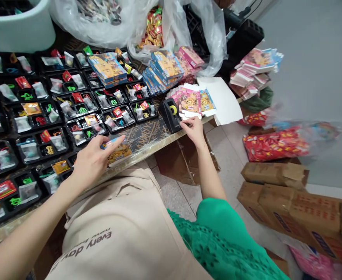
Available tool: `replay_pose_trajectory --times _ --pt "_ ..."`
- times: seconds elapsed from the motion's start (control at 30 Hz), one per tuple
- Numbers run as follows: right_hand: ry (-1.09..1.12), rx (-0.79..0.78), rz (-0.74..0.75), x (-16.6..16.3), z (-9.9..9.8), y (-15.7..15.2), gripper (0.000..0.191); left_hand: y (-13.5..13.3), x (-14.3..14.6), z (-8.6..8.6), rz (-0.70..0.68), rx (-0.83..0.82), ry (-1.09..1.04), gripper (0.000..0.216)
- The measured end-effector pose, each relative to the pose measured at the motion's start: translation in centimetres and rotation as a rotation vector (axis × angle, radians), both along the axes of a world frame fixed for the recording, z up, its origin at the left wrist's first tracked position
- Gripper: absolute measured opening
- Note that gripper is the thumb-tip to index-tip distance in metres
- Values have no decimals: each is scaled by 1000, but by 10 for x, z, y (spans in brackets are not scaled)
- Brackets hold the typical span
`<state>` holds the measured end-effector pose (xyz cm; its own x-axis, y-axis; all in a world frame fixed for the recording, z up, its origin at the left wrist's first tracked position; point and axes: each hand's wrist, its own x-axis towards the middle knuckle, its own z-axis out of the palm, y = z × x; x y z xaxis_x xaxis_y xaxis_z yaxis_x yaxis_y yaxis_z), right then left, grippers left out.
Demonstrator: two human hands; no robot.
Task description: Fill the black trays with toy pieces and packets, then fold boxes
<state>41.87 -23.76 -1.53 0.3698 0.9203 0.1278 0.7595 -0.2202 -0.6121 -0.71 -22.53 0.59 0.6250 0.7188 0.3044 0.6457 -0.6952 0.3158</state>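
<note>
My left hand [93,158] is on a small blue and yellow printed box [120,154] that lies flat at the table's front edge. Its forefinger stretches along the box while the other fingers grip the left end, which they partly cover. Further right, my right hand [194,130] has its fingertips pinched together at the front end of a black tape dispenser [170,116] with a yellow core. Anything between those fingertips is too small to make out. Just behind that hand lie fanned flat pink cartons [188,102] and a blue-sided one [206,100].
Black compartment trays [85,126] with sachets and small toys cover the table's left. Stacked blue boxes [166,66] and pink boxes [191,56] stand behind the dispenser. Clear plastic bags [100,27] and a white tub [19,29] line the back. Brown cartons [290,206] sit on the floor at right.
</note>
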Motion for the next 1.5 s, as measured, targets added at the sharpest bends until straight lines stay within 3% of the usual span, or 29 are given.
replay_pose_trajectory --times 0.13,0.27,0.47,0.6,0.73,0.83,0.9,0.97,1.1,1.17,1.3,1.5 --pt "72 23 32 -6 2 6 12 -3 -1 -1 13 -11 -87 57" --pt "33 118 -42 -17 -2 4 8 -7 1 -4 11 4 -85 56" --pt "308 280 -258 -24 -20 -14 12 -2 5 -7 -25 24 -77 55" --pt "444 221 -303 -20 -37 -26 18 0 5 -6 -34 -12 -151 50" --pt "431 238 -316 -20 -49 -28 24 -2 7 -7 -26 -48 -212 44" --pt "475 369 -417 -40 -42 -29 26 -5 9 -4 -5 -52 -229 42" --pt "634 390 -442 -70 -29 -33 24 -7 11 -1 14 -71 -248 42" --pt "889 253 -283 -111 -10 -39 22 -7 12 1 10 -86 -280 42" --pt "1399 -245 230 -190 29 -43 31 -6 12 -1 -32 -77 -335 36" --pt "1556 -390 354 -214 39 -39 33 -5 11 -3 -50 -69 -370 33" --pt "1714 -500 373 -228 39 -29 29 -5 10 -5 -84 -61 -405 33" --pt "1693 -468 332 -224 32 -27 28 -7 12 -1 -117 -43 -346 32"
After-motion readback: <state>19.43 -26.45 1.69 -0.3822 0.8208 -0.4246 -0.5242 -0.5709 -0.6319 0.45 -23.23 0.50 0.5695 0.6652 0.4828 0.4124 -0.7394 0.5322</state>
